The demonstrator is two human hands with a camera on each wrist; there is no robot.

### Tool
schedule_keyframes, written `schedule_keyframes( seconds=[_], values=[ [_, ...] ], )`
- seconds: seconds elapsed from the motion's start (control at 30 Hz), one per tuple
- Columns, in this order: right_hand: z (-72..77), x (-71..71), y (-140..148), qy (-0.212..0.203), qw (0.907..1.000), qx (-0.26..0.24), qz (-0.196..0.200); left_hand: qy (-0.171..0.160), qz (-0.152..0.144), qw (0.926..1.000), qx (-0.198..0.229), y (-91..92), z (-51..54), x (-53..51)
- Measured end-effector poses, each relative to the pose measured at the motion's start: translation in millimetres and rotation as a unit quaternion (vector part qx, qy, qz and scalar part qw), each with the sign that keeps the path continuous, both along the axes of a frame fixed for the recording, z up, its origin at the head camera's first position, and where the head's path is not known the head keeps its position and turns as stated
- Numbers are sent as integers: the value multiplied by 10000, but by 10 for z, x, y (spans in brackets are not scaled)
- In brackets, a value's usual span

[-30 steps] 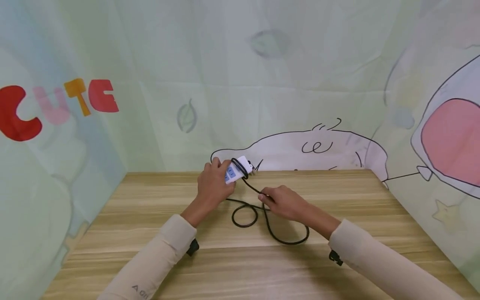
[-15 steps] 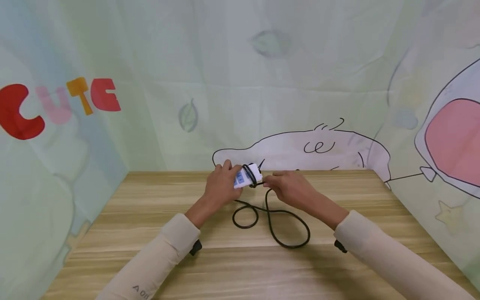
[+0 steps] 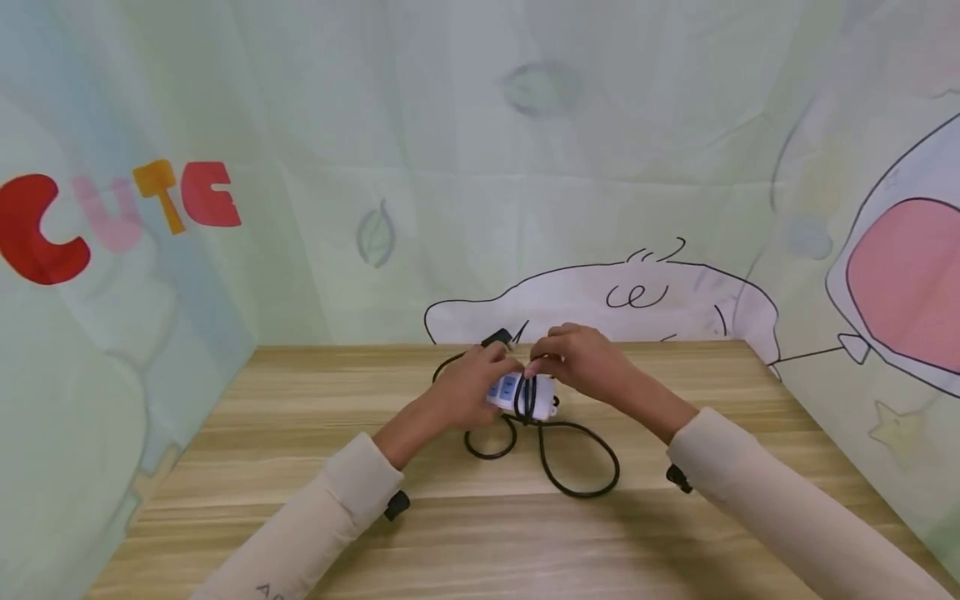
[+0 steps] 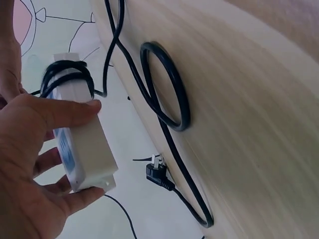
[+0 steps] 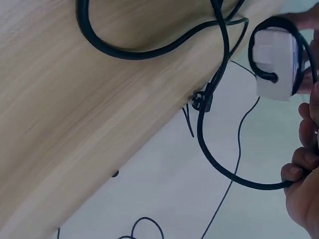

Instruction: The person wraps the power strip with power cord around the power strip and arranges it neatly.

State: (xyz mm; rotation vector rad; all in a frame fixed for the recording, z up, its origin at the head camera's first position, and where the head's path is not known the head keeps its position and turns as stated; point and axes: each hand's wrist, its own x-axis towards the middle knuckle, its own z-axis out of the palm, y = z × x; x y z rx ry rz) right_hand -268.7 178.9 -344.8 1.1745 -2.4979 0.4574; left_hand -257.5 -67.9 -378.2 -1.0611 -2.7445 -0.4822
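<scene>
Head: I look forward, down
Left wrist: close, power strip [image 4: 92,152] left
Right wrist: close, same power strip upper right

Power strip [image 4: 93,152] and cord [image 5: 137,55] look smooth, plastic.

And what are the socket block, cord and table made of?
The socket block looks like hard plastic: smooth, matte, crisp edges. The cord seems rubber or soft plastic, with a slight sheen, bending in round loops. The table looks like smooth wood or laminate: streaky grain.

Left hand [image 3: 468,390] and right hand [image 3: 585,362] both grip, close together.
</scene>
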Motion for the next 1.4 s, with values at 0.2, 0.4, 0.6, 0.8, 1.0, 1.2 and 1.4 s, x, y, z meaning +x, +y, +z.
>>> schedule_keyframes(
  seconds=[0.2,0.4,0.6,0.8,1.0,1.2,1.4],
  values=[
    [-24,-93,102,-1210,9885,-906,-13,287,-395,9984,270,-4,-14,27],
    [-53,-191,156,-2103,9623,-1700,282,273,-455,9975,470,2,-2,41],
    [-111,-251,152,-2637,9457,-1806,594,394,-595,9955,628,-1,-26,48],
    [-141,-286,141,-2923,9311,-2015,838,470,-657,9913,1044,-23,-30,27],
    [-193,-318,117,-3138,9210,-2178,758,340,-664,9859,1495,-42,-21,14],
    [-279,-350,108,-3371,9071,-2452,581,282,-520,9845,1649,-40,-29,1],
    [-371,-378,91,-3685,8836,-2805,687,-67,-238,9816,1893,-29,-29,8]
  ],
)
